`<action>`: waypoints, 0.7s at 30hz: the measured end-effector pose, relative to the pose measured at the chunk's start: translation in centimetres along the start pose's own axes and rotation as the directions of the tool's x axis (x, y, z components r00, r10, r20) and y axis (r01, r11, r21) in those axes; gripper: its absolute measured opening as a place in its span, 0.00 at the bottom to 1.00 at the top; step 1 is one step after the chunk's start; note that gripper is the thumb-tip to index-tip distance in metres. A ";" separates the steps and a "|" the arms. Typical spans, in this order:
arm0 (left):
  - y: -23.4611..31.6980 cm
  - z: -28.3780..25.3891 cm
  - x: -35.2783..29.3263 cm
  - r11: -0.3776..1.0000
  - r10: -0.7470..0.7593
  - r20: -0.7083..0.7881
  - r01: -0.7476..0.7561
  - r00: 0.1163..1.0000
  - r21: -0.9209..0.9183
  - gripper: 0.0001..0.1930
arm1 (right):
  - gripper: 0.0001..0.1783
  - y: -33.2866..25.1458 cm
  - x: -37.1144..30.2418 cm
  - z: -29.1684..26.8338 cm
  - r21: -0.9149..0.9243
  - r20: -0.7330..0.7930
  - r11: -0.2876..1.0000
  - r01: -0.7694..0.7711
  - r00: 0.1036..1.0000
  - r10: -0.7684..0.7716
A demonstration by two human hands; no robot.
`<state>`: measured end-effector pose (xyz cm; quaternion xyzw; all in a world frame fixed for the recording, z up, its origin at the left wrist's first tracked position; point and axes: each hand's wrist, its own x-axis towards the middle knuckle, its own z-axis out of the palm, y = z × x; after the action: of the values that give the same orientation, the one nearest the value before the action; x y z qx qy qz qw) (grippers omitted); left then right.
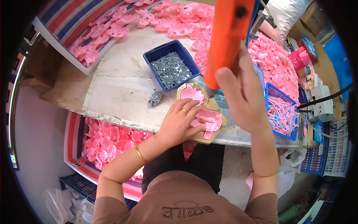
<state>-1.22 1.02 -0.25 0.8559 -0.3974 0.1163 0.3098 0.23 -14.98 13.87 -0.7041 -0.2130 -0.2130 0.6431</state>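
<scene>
My right hand (pixel 242 89) grips an orange power screwdriver (pixel 225 41) held upright, its tip just above a wooden jig (pixel 220 121). The jig holds pink plastic shells (pixel 193 93) near the table's front edge. My left hand (pixel 179 121) rests on the lower pink shell (pixel 210 118), fingers spread and pressing it down. A gold ring and bracelet are on that hand and wrist.
A blue tray of small grey screws (pixel 170 69) stands behind the jig, with a loose clump of screws (pixel 155 98) beside it. Heaps of pink parts (pixel 276 63) lie at the back and right. A blue basket (pixel 282 112) holds pink and blue pieces. A striped sack of pink parts (pixel 108 140) sits under the table.
</scene>
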 end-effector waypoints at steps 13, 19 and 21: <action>-0.6 -0.2 -0.6 0.998 -0.050 0.016 0.050 0.999 -0.048 0.31 | 0.27 2.4 11.3 -10.0 0.193 -0.120 0.979 -0.057 0.989 0.081; -1.0 -0.6 -1.1 0.998 -0.060 0.042 0.060 0.997 -0.001 0.32 | 0.33 -0.7 10.2 -5.0 -0.218 0.115 0.976 -0.028 0.992 0.055; -0.4 -0.4 -0.3 0.999 -0.035 0.023 0.035 0.999 -0.027 0.32 | 0.35 -4.8 8.2 -3.4 -0.090 0.163 0.975 -0.205 0.962 0.218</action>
<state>-1.08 1.68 -0.23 0.8597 -0.3873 0.0956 0.3191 4.12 -17.80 22.81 -0.7613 -0.1833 -0.0891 0.6155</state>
